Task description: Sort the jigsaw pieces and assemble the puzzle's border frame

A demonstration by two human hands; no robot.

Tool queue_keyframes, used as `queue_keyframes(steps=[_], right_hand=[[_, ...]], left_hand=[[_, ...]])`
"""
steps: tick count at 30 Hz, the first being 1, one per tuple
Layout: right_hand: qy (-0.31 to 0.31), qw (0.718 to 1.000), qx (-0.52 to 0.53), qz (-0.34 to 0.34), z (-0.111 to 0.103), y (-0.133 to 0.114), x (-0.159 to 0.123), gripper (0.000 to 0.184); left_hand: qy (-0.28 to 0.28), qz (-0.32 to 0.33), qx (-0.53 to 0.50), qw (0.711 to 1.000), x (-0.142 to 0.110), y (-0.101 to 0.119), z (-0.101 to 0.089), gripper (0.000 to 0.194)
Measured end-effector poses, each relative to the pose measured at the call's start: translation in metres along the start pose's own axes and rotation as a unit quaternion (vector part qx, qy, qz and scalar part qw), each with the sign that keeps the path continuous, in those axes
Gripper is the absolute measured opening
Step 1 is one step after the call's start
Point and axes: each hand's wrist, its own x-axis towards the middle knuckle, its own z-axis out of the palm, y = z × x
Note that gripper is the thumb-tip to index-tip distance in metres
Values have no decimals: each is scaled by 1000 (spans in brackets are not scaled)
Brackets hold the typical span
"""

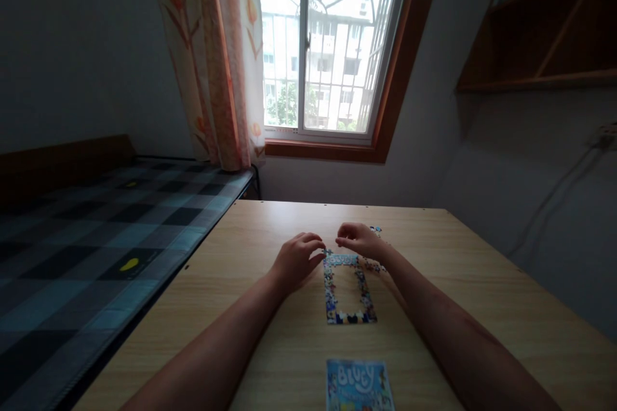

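On the wooden table, a jigsaw puzzle frame (pixel 330 295) lies flat, its border joined around an open middle where bare wood shows. My left hand (pixel 299 260) is at the frame's upper left corner, with thumb and forefinger closed around a small jigsaw piece (pixel 328 252) just above the top edge. To the right, my right hand (pixel 360 239) hovers over the table past the top edge, fingers curled together in a pinch; whatever is in them is too small to make out. Loose jigsaw pieces (pixel 375 265) lie beneath and behind the right wrist, partly hidden by it.
A blue picture card marked "Bluey" (pixel 359 385) lies near me on the table (pixel 270 347). Left of the table stands a bed with a checked cover (pixel 144 212). Ahead are a curtain (pixel 216 64) and a barred window (pixel 332 45); a wooden shelf (pixel 540 80) hangs at right.
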Motion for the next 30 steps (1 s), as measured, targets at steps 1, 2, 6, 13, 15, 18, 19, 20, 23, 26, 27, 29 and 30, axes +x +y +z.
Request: queue_keyframes(steps=[1,2,6,13,15,18,19,20,23,26,27,29,30], right_hand=[[17,999,-34,-5,1,-1,-1,25],[23,998,-60,-11,2,-4,-2,24],[-10,992,-103,-69,7,-23,-5,17],[-14,977,-195,-79,16,-39,-9,11],[3,973,-220,-74,20,-38,-11,11],[25,966,-245,-74,24,-38,-17,13],[31,965,-251,-77,25,-39,-19,13],[36,963,-255,-81,25,-40,-22,14],[35,961,-261,-82,24,-40,-31,16],[44,964,-254,-69,24,-34,-40,15],[51,965,-246,-68,25,-31,-43,15],[59,968,-232,-72,27,-24,-47,14],[62,970,-223,-77,28,-22,-49,14]], left_hand=[[0,-4,-2,1000,0,1,0,10],[-1,-6,-5,1000,0,1,-1,10],[2,-17,-17,1000,1,2,-2,8],[24,-56,-55,997,1,-2,0,7],[23,-55,-61,996,1,-3,1,8],[24,-49,-70,996,1,-3,2,7],[26,-48,-73,996,0,-2,2,7],[25,-45,-78,996,0,-1,2,7],[13,-44,-84,995,-1,0,4,14],[-13,-49,-74,996,-3,2,6,21],[-22,-51,-68,996,-4,2,6,20],[-38,-46,-58,997,-5,3,5,20],[-46,-41,-53,997,-5,4,3,19]])
